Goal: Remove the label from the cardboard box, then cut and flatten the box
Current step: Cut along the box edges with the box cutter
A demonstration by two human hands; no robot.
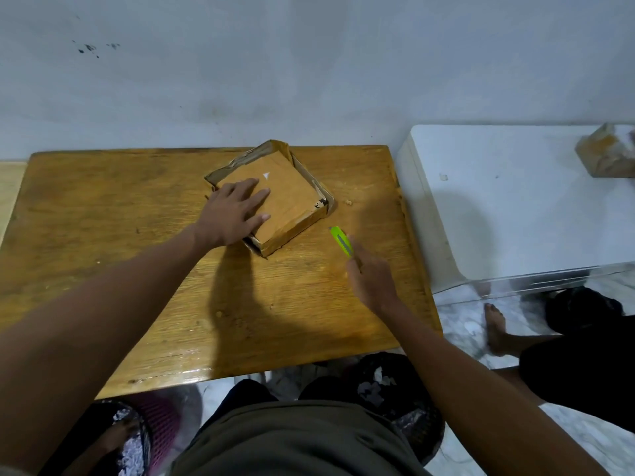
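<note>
Here, nearest the front edge of the table (103, 269), the right hand (372, 283) is reaching in over the right side, fingers closing round a green utility knife (341, 241) whose tip is pointing toward the cardboard box (288, 201); whether a blade is out is too blurred to tell. Farther in, the left hand (233, 209) is lying flat and open on the box's top face, fingers spread, pinning it without gripping anything. The box is sitting near the table's back edge, right of centre, turned corner-on. It is looking light, shallow and already worn at its edges, so it is likely sliding easily on the smooth wood unless pressed down; the flat top is the sensible place to hold. Only tiny scraps of label seem to be remaining on it.
</note>
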